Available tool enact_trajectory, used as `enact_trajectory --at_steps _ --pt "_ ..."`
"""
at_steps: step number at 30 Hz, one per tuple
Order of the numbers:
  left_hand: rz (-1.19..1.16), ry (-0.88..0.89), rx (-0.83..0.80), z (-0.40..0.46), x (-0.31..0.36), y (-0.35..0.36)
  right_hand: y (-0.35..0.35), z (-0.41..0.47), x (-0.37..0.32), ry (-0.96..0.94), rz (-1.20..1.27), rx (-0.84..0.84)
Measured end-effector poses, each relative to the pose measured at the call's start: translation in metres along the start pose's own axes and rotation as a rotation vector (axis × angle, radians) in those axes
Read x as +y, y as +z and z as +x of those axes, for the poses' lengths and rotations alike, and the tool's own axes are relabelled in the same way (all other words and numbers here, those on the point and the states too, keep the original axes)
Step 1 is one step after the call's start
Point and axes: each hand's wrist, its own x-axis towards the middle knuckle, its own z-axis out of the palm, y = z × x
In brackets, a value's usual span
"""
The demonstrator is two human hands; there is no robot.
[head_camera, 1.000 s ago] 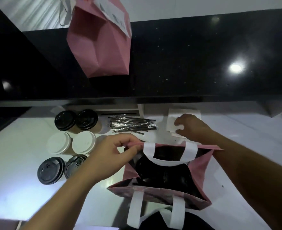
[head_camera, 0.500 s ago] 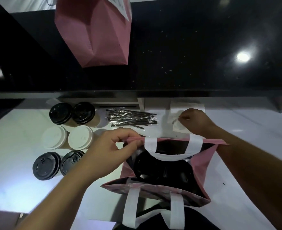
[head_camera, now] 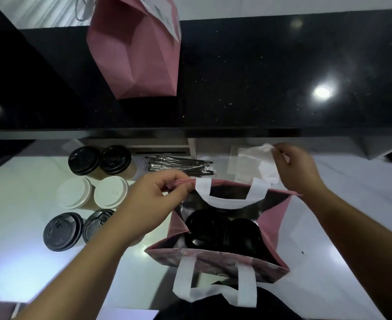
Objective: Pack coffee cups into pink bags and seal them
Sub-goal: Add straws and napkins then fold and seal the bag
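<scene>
From my head view, my left hand (head_camera: 158, 199) pinches the far rim of the open pink bag (head_camera: 222, 262) on the surface (head_camera: 17, 250), black-lidded cups (head_camera: 225, 229) already inside; my right hand (head_camera: 299, 172) holds a white napkin (head_camera: 259, 155); six cups (head_camera: 91, 188) stay unpacked, sealing not yet done.

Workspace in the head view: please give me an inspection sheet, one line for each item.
Surface: white counter below a black ledge.
Job's things: open pink bag with black-lidded cups inside; six lidded cups to its left.
Clutter: wrapped straws; napkins.
Hands: left hand pinches the bag's rim; right hand holds a napkin.
Cables: nothing seen.
Surroundings: second pink bag on the ledge.
</scene>
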Motion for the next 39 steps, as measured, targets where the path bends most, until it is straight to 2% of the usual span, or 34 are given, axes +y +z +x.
enact_trajectory --at_steps 5,9,12,15,17,21,24,26,29,31,33,35,39 --pt "0.035 0.010 0.030 0.002 -0.001 0.004 -0.062 -0.057 -0.029 0.027 0.079 0.196" --pt "0.057 0.046 0.045 0.004 0.002 0.007 -0.133 -0.092 -0.076 -0.174 0.050 0.331" --pt "0.106 0.063 0.073 0.009 0.003 0.008 -0.165 -0.114 -0.122 -0.332 0.069 0.136" --pt "0.130 0.056 0.081 0.014 0.004 0.010 -0.163 -0.126 -0.161 -0.426 -0.099 -0.164" --pt "0.139 0.046 0.087 0.016 0.005 0.010 -0.139 -0.130 -0.177 -0.444 -0.242 -0.302" --pt "0.065 0.044 0.071 0.020 0.006 0.009 -0.086 -0.119 -0.181 -0.552 -0.571 -0.323" --pt "0.061 0.055 0.053 0.019 0.006 0.008 -0.059 -0.108 -0.177 -0.531 -0.680 -0.477" --pt "0.076 0.060 0.056 0.020 0.005 0.008 -0.039 -0.106 -0.173 -0.583 -0.742 -0.519" --pt "0.083 0.053 0.053 0.021 0.005 0.006 -0.022 -0.105 -0.169 -0.584 -0.710 -0.388" --pt "0.085 0.052 0.047 0.021 0.005 0.006 -0.014 -0.107 -0.167 -0.574 -0.664 -0.359" --pt "0.085 0.057 0.050 0.020 0.005 0.006 -0.005 -0.112 -0.165 -0.579 -0.621 -0.468" --pt "0.074 0.052 0.054 0.021 0.005 0.004 0.004 -0.119 -0.165 -0.569 -0.598 -0.649" --pt "0.105 0.048 0.053 0.020 0.002 0.003 0.015 -0.123 -0.168 -0.408 -0.599 -0.905"
